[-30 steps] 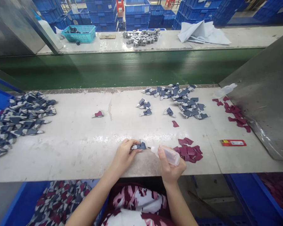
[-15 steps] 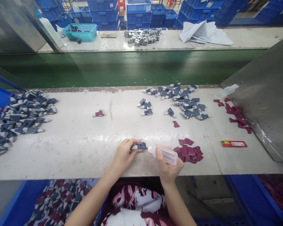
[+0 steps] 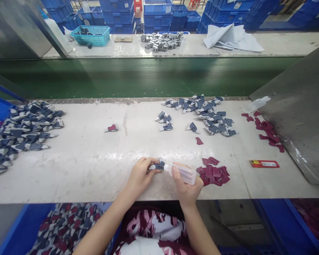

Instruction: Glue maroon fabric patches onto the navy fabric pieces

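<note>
Near the front edge of the table, my left hand (image 3: 141,176) pinches a small blue-and-grey part (image 3: 157,165) between thumb and fingers. My right hand (image 3: 188,187) is wrapped round a clear plastic bottle (image 3: 184,174), tilted sideways, its white tip at the right end of the part. Just right of that hand lies a pile of maroon pieces (image 3: 214,173). A single maroon piece (image 3: 199,141) lies above it. Several blue-and-grey parts (image 3: 215,120) are heaped farther back. One part with a maroon piece on it (image 3: 112,128) lies alone left of centre.
A large heap of blue-and-grey parts (image 3: 29,127) covers the left end. On the right are a red packet (image 3: 264,164), another bottle (image 3: 257,103) and more maroon pieces (image 3: 267,129). Behind the green belt (image 3: 149,76) stands a turquoise basket (image 3: 95,39). Metal panel (image 3: 303,106) at right.
My right hand has moved a little left with the bottle, bringing its tip up to the part. My left hand still holds the part in nearly the same place.
</note>
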`<action>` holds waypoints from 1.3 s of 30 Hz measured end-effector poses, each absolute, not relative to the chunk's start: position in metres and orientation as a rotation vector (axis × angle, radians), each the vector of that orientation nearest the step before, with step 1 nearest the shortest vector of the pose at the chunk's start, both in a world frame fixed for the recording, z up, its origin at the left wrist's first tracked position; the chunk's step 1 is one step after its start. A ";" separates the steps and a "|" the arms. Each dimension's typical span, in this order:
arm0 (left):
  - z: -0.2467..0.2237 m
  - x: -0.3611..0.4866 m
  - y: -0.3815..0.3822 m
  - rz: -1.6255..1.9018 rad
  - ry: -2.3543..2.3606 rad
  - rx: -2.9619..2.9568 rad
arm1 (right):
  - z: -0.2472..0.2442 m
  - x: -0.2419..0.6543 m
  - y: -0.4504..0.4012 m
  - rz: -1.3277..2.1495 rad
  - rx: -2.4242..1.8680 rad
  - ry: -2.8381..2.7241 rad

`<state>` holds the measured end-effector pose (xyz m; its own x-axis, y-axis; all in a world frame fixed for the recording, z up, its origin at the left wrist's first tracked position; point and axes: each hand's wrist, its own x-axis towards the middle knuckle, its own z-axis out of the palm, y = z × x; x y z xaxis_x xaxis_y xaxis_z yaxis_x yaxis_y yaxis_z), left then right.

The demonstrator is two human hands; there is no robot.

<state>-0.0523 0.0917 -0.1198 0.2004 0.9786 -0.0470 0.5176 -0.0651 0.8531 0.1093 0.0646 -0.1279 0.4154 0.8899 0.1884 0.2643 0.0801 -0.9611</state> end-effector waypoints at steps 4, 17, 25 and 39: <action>-0.119 -0.052 0.091 0.733 1.439 1.689 | -0.122 0.106 0.064 0.677 -1.444 -1.072; -0.116 -0.052 0.091 0.740 1.437 1.699 | -0.126 0.116 0.064 0.639 -1.397 -1.168; -0.120 -0.054 0.092 0.726 1.434 1.695 | -0.122 0.122 0.062 0.536 -1.453 -1.172; -0.122 -0.057 0.094 0.744 1.429 1.702 | -0.110 0.132 0.084 0.712 -1.261 -0.993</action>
